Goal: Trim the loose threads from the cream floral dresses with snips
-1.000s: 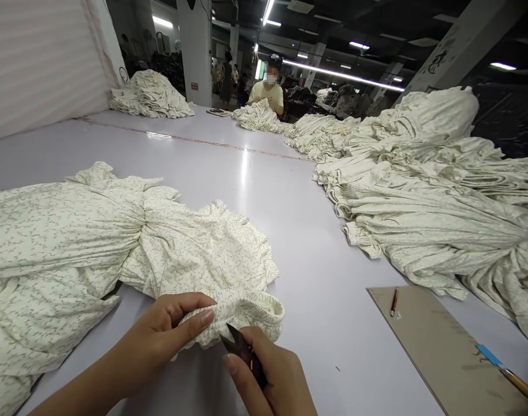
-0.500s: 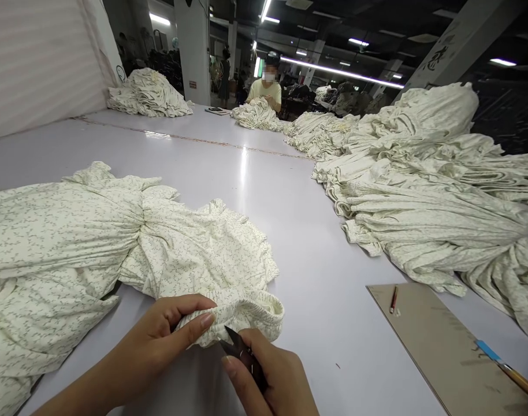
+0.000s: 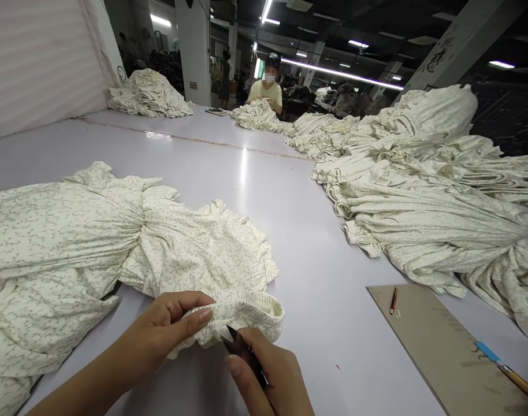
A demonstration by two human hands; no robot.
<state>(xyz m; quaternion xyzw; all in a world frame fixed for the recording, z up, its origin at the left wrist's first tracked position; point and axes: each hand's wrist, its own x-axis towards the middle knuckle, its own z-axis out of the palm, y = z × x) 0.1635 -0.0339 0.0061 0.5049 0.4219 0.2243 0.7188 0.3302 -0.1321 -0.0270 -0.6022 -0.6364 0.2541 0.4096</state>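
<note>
A white dress (image 3: 194, 248) with a small sprig print lies across the left of the table, gathered at its waist. Its elasticated cuff (image 3: 264, 318) bulges up in front of me. My left hand (image 3: 173, 323) pinches the cuff's edge between thumb and fingers. In my right hand (image 3: 272, 370) are dark thread snips (image 3: 246, 352), their two pointed blades slightly apart at the cuff's near edge. I cannot tell whether the blades touch the fabric. The palm hides most of the snips' body.
Piled printed garments (image 3: 420, 190) cover the right side; another heap (image 3: 149, 95) sits far left. At lower right lies a brown board (image 3: 446, 346) with a small red pen (image 3: 393, 300) and a blue-tipped tool (image 3: 491, 351). Across the table, a person (image 3: 266, 89) handles garments.
The left hand has shifted slightly left, drawing more of the cuff's lower edge into view. My right hand and the snips have moved only a little.
</note>
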